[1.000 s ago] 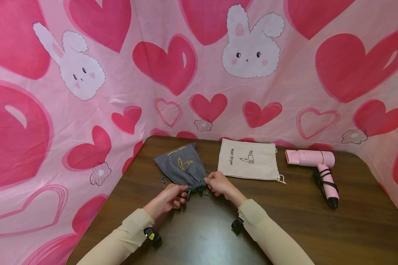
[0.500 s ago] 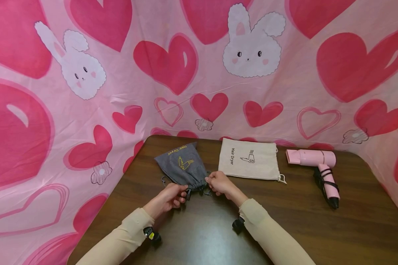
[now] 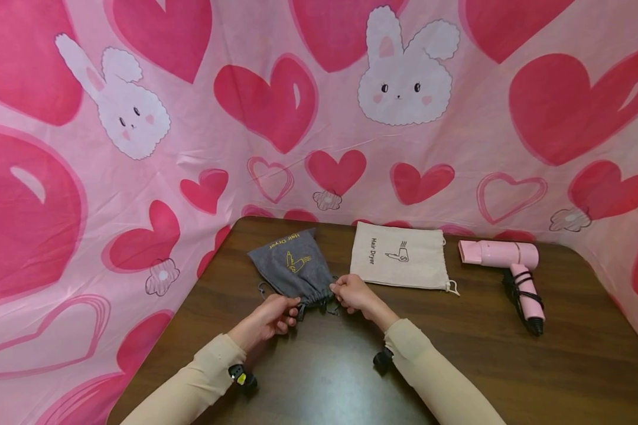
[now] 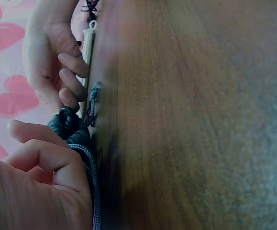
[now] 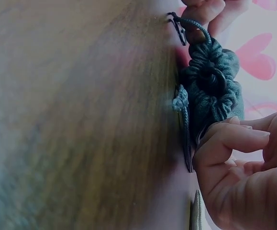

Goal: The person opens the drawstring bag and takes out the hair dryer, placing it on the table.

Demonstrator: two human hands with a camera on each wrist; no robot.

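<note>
A grey drawstring pouch [image 3: 292,260] with a yellow hair dryer print lies on the table, its gathered mouth facing me. My left hand [image 3: 272,317] pinches the left side of that mouth between thumb and fingers. On the opposite side my right hand [image 3: 355,293] pinches the cloth edge, fingers curled. The right wrist view looks into the puckered mouth [image 5: 227,103], drawn to a small opening where a black looped piece [image 5: 215,79] shows; the rest of the contents is hidden. A knotted drawstring end [image 5: 182,101] hangs beside it, down to the tabletop.
A flat cream drawstring pouch [image 3: 383,257] with a dark hair dryer print lies right of the grey one. Further right, a pink hair dryer [image 3: 502,254] rests with its black cord wrapped round the handle. Heart-patterned pink cloth [image 3: 276,195] hangs behind the brown table [image 3: 319,378].
Both hands keep their pinch on the grey pouch's mouth and barely move. The pouch and the other items stay in place; the head view shifts slightly.
</note>
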